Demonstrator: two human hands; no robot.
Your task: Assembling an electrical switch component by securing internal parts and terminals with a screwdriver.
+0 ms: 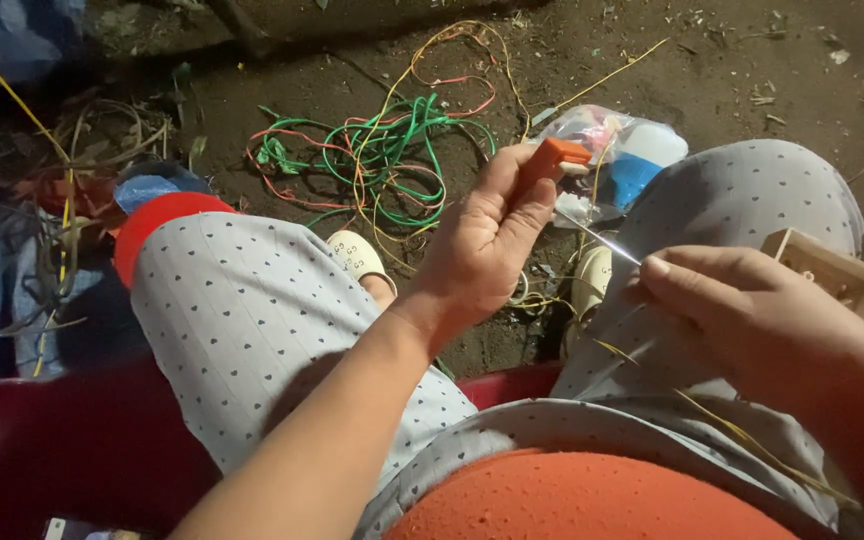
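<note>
Screwdriver and socket box

We see the orange-handled screwdriver (558,160) slanting down-right, its thin shaft running towards the cream socket box (832,275) over our right knee.

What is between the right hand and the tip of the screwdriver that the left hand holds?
Nothing visible. The left hand grips the orange-handled screwdriver, and its thin metal shaft runs across open space straight to the fingertips of the right hand. The beige socket box lies behind that hand, not between them.
</note>
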